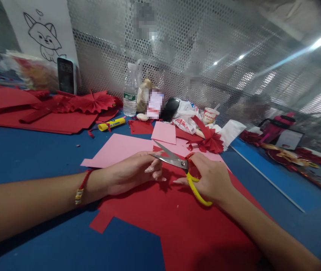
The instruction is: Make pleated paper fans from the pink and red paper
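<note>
My right hand (210, 177) grips a pair of scissors (197, 190) with yellow handles, blades spread apart and pointing left. A bit of red paper shows beside its fingers. My left hand (133, 171) is closed, fingers curled, right by the blade tips; what it may hold is hidden. A red cord bracelet (84, 185) circles that wrist. Under both hands lies a large sheet of red paper (205, 233), with a small red strip (101, 221) at its left edge. Pink paper (118, 148) lies behind, with a smaller pink piece (164, 132) on top.
On the blue table (132, 244) stand a water bottle (130, 92), a propped phone (66, 75) and a paper cup (210, 114). A yellow glue stick (111, 124) lies near stacked red paper (50, 122). A folded red paper fan (213, 140) rests behind my right hand.
</note>
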